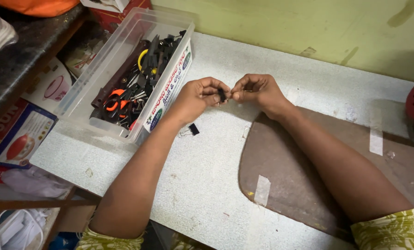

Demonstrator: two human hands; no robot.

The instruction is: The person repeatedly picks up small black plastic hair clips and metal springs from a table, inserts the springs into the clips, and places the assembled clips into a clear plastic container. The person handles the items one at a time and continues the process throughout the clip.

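Your left hand (198, 95) and right hand (258, 91) meet above the speckled grey surface (207, 180), the fingers of both pinched shut on one small black metal binder clip (221, 95) held between them. A second small black binder clip (193, 129) lies on the surface just below your left wrist, near the clear plastic box of clips, scissors and tools (128, 74).

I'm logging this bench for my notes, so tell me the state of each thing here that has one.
Left hand: pinched on the small black binder clip.
Right hand: fingertips pinched at the same clip.
Second binder clip: lying loose on the table.
Clear plastic box: lid off, holding scissors and tools.
Brown board: flat on the table, taped.
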